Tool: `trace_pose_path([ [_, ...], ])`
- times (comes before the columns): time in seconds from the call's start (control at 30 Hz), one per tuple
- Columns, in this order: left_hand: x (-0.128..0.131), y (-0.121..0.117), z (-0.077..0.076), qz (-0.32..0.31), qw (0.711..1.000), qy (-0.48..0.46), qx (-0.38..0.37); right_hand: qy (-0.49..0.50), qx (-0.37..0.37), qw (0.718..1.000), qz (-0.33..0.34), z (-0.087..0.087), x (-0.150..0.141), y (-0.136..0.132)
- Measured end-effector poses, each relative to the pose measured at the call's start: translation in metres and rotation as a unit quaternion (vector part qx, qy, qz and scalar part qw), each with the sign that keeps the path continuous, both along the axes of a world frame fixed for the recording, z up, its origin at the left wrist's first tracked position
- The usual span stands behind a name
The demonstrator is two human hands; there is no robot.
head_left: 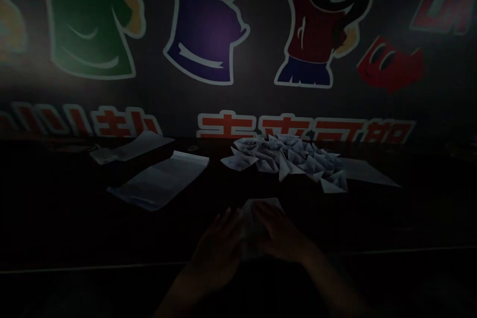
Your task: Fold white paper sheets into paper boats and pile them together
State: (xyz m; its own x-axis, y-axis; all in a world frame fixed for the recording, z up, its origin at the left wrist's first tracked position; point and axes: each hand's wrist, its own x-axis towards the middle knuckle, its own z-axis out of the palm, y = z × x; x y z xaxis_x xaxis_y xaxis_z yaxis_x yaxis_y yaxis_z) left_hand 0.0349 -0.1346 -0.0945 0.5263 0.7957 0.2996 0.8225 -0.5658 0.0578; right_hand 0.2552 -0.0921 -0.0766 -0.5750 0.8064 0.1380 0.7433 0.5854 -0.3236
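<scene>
The scene is very dark. My left hand (219, 246) and my right hand (281, 233) rest side by side on a white sheet of paper (257, 208) lying on the dark table (74, 228). Both hands press flat on the paper with fingers stretched forward. The paper's far edge shows beyond my fingertips; the rest is hidden under my hands. A heap of several folded white paper boats (286, 159) lies just beyond, slightly to the right.
A stack of flat white sheets (160, 181) lies at the left, with another sheet (130, 146) behind it. One flat sheet (368, 171) sits right of the heap. A wall with cartoon figures and red characters (298, 126) rises behind the table.
</scene>
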Motion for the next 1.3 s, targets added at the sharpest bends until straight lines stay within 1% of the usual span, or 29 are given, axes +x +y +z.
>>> trace_pose_path([
  [0.1,-0.005,0.001,-0.005,-0.015,1.0,0.003,-0.006,0.031,0.039,0.999,0.004,0.006,-0.01,0.0],
  [0.17,-0.005,0.002,-0.007,-0.013,1.0,0.002,0.001,0.049,0.081,0.995,0.023,0.006,-0.02,0.002],
  [0.23,-0.003,0.002,-0.007,-0.01,1.0,0.0,0.008,0.051,0.107,0.992,0.052,0.0,-0.028,0.007],
  [0.3,-0.002,0.0,-0.005,-0.009,1.0,0.002,0.006,0.032,0.105,0.991,0.072,-0.008,-0.031,0.014],
  [0.33,-0.001,-0.002,-0.004,-0.006,1.0,0.003,0.0,0.018,0.096,0.993,0.071,-0.012,-0.03,0.018],
  [0.43,0.002,-0.011,0.0,0.019,1.0,-0.003,-0.023,-0.013,0.066,0.997,0.029,-0.021,-0.021,0.029],
  [0.5,0.004,-0.017,0.001,0.048,0.998,-0.009,-0.031,-0.02,0.056,0.998,0.016,-0.024,-0.015,0.034],
  [0.57,0.006,-0.022,0.001,0.069,0.997,-0.009,-0.031,-0.029,0.054,0.998,-0.013,-0.024,-0.01,0.036],
  [0.67,0.006,-0.026,-0.002,0.071,0.997,-0.002,-0.015,-0.049,0.057,0.992,-0.104,-0.023,-0.001,0.035],
  [0.8,0.003,-0.023,-0.008,0.06,0.998,0.008,0.02,-0.072,0.058,0.963,-0.253,-0.023,0.021,0.033],
  [0.87,0.002,-0.021,-0.012,0.056,0.998,0.008,0.042,-0.059,0.051,0.955,-0.287,-0.023,0.03,0.034],
  [0.93,0.001,-0.02,-0.015,0.055,0.997,0.004,0.06,-0.025,0.035,0.955,-0.295,-0.022,0.036,0.038],
  [1.0,0.001,-0.018,-0.017,0.054,0.996,0.001,0.072,0.033,0.019,0.956,-0.29,-0.019,0.038,0.043],
  [1.07,0.002,-0.017,-0.018,0.053,0.995,-0.003,0.079,0.124,0.002,0.954,-0.271,-0.014,0.036,0.048],
  [1.13,0.002,-0.016,-0.019,0.053,0.995,-0.005,0.08,0.22,-0.015,0.947,-0.233,-0.008,0.033,0.05],
  [1.17,0.002,-0.016,-0.019,0.054,0.995,-0.007,0.081,0.249,-0.017,0.945,-0.209,-0.005,0.03,0.049],
  [1.2,0.002,-0.016,-0.02,0.055,0.995,-0.009,0.082,0.257,-0.011,0.949,-0.182,-0.003,0.027,0.045],
  [1.23,0.002,-0.015,-0.02,0.056,0.995,-0.011,0.084,0.241,0.001,0.959,-0.15,-0.001,0.024,0.04],
  [1.3,0.002,-0.015,-0.022,0.055,0.995,-0.012,0.085,0.159,0.038,0.984,-0.073,-0.001,0.016,0.025],
])
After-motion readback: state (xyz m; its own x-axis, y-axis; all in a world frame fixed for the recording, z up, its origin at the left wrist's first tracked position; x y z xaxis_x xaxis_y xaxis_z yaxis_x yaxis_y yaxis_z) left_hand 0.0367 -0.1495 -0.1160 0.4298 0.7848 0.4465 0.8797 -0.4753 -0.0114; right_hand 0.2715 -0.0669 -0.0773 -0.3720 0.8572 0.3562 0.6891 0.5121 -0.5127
